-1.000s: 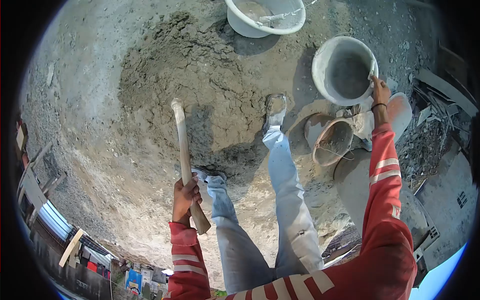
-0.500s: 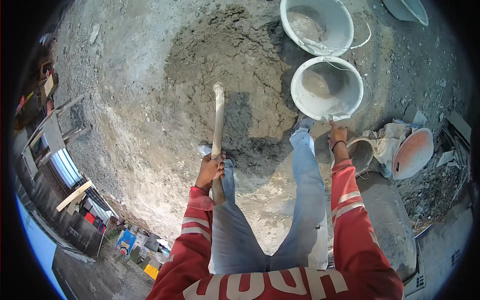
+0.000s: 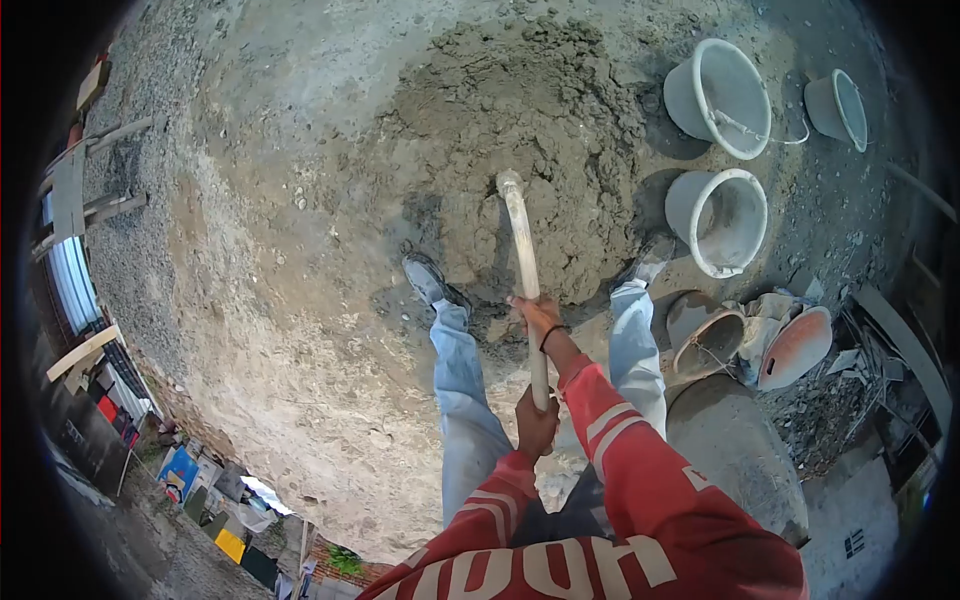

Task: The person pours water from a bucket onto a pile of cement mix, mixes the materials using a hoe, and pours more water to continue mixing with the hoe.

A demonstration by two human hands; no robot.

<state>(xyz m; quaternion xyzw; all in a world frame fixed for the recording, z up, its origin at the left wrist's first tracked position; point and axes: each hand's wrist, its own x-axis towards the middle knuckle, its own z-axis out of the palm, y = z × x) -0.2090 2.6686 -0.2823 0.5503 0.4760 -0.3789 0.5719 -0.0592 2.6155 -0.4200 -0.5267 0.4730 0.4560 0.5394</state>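
A long wooden-handled hoe (image 3: 524, 245) slants up from my body to the grey wet mortar pile (image 3: 580, 120). Its knobbed far end rests at the mortar, and the blade is hidden from view. My left hand (image 3: 537, 425) is closed around the lower part of the handle, near my legs. Further up the shaft, my right hand (image 3: 540, 318) also wraps around it. My feet stand apart at the near edge of the pile.
Right of the pile stand a pale bucket (image 3: 685, 215), another bucket (image 3: 690, 95) and a smaller bucket (image 3: 825, 105). Nearer me are a tipped bucket (image 3: 690, 315) and a reddish basin (image 3: 797, 348). Wooden boards (image 3: 70, 195) lie at the left, rubble (image 3: 850, 390) at the right.
My right hand has left the bucket rim and now grips the handle above my left hand. The handle has shifted right in view, and the buckets appear further right.
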